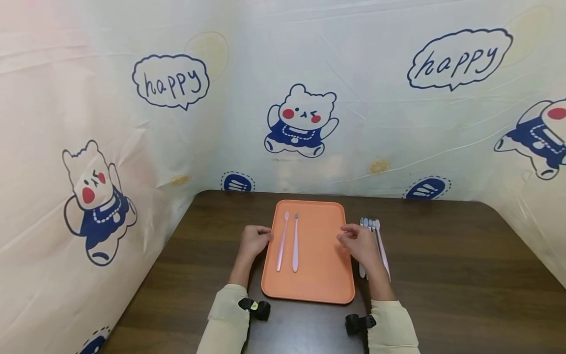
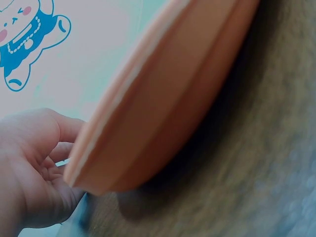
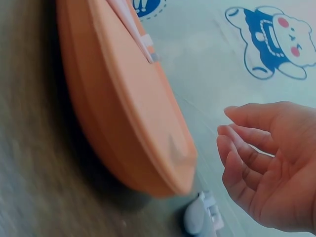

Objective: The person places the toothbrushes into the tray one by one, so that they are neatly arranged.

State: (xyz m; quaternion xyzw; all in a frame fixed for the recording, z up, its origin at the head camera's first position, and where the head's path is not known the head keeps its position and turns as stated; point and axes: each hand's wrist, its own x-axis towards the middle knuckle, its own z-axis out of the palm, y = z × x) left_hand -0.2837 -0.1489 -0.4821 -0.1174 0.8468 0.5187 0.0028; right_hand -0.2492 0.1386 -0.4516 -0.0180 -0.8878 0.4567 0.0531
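An orange tray [image 1: 319, 265] lies on the table with two toothbrushes on its left half: a slim pink one [image 1: 282, 243] and a pale lilac one [image 1: 295, 253], heads away from me. My left hand [image 1: 255, 241] is at the tray's left rim, its fingertips right at the edge. Over the tray's right rim hovers my right hand [image 1: 362, 243], fingers loosely bent and holding nothing; the right wrist view shows its bare palm [image 3: 276, 182]. Several more toothbrushes [image 1: 382, 250] lie just right of the tray, partly hidden under my right hand and forearm.
The dark wooden table [image 1: 451, 265] stretches to both sides. A pale curtain [image 1: 376, 128] printed with bears and the word "happy" hangs behind it and along the sides. Black wrist cameras [image 1: 263, 310] are strapped over both sleeves.
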